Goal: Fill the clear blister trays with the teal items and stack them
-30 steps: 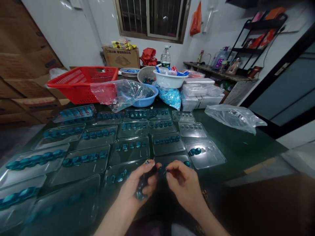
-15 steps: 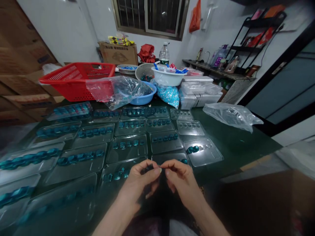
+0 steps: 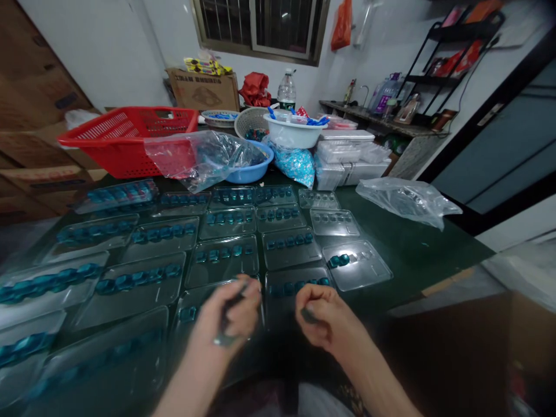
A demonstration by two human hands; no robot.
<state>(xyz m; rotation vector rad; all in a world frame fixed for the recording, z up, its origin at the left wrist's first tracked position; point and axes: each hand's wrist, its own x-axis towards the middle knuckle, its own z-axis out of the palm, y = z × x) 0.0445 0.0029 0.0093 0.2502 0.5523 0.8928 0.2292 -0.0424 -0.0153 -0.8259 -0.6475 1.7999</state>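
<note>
Left hand (image 3: 234, 310) is closing its fingers around a dark teal piece (image 3: 223, 339), which is showing under the palm; blur is hiding whether more pieces are sitting in that grip. Right hand (image 3: 330, 318) is holding narrow, thumb and fingers pinching a dark green piece (image 3: 309, 315). Both hands are hovering apart over the near edge of the dark green counter (image 3: 428, 249). Front tray (image 3: 277, 310), clear plastic, is lying between and just beyond them, carrying a row of teal pieces. Tray to its right (image 3: 362, 281) is carrying only two teal lumps (image 3: 339, 260), side by side at the left of its row. More clear trays are spreading left and back in rough rows, most carrying a line of teal pieces. Clear plastic bag (image 3: 408, 200) is lying on the right side. Along the back, red basket (image 3: 143, 162) is standing at left, with a clear sheet-like bag (image 3: 212, 159) draping over its corner and the blue basin (image 3: 256, 172). White basin (image 3: 295, 138) is resting above a bag of turquoise bits (image 3: 297, 168); stacked clear cases (image 3: 347, 159) are standing right beside. Behind, a cardboard box (image 3: 204, 91) is supporting yellow packets (image 3: 207, 66).
</note>
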